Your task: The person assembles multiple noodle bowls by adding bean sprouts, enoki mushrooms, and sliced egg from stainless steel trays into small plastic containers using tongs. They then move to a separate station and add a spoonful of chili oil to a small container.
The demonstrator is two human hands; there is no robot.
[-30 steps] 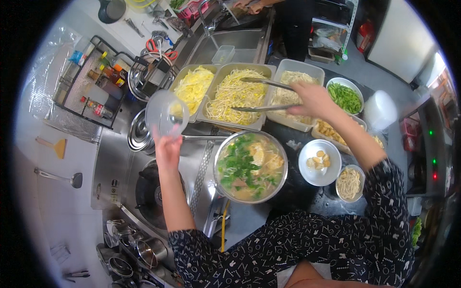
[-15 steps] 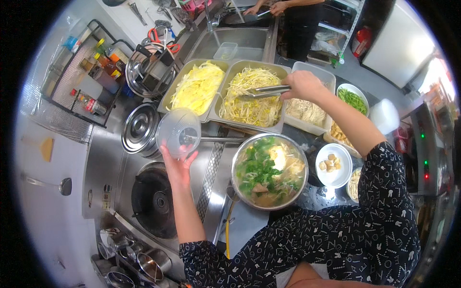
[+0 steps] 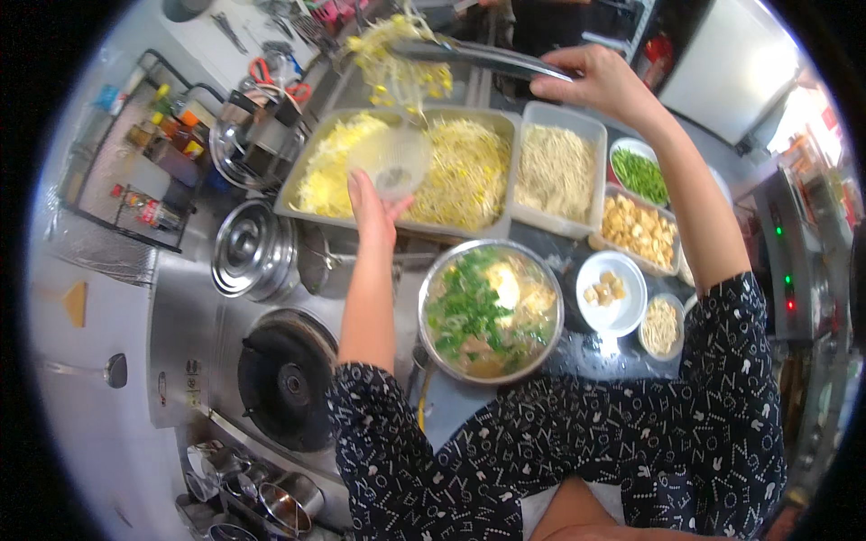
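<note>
My right hand (image 3: 595,86) is closed on metal tongs (image 3: 492,59), raised high over the far side of the trays. A loose clump of yellow-headed bean sprouts (image 3: 392,63) hangs from their tips. Lower and to the left, my left hand (image 3: 374,212) holds a translucent plastic bowl (image 3: 397,162) by its near side, beneath the sprouts and over the trays. More bean sprouts (image 3: 465,176) fill the tray behind that bowl. Beside them lie pale yellow shreds (image 3: 329,180). Close to my body stands a metal bowl of soup (image 3: 492,311) with greens and egg.
To the right are a container of pale strands (image 3: 555,171), chopped greens (image 3: 639,173), golden chunks (image 3: 639,230) and a white bowl (image 3: 627,316). A black burner (image 3: 290,379) and lidded pot (image 3: 253,252) stand left. Sauce bottles (image 3: 176,135) fill a rack.
The tongs have risen out of the tray with a clump of sprouts, moving up and left. The plastic bowl has moved right and up, over the trays.
</note>
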